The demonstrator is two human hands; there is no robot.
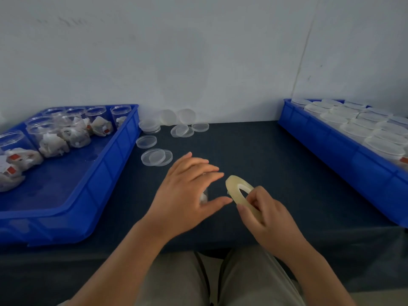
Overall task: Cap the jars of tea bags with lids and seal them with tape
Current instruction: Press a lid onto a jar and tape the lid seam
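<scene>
Right hand (266,214) pinches a roll of clear tape (241,196) at its near rim, fingers through the core. Roll stands on edge, tilted, long axis running from near-right to far-left, open face turned up and right.

Left hand (187,195) lies palm down, fingers spread over a clear jar (204,195) on the dark table (276,164). Only a sliver of jar shows between thumb and fingers; cannot tell whether the hand grips it or which way the jar lies.

Beyond the hands, loose clear lids (156,156) lie scattered flat, some overlapping.

Left blue bin (106,173): uncapped jars of tea bags (54,140), upright.

Right blue bin (344,151): capped jars (357,129) packed in rows.
</scene>
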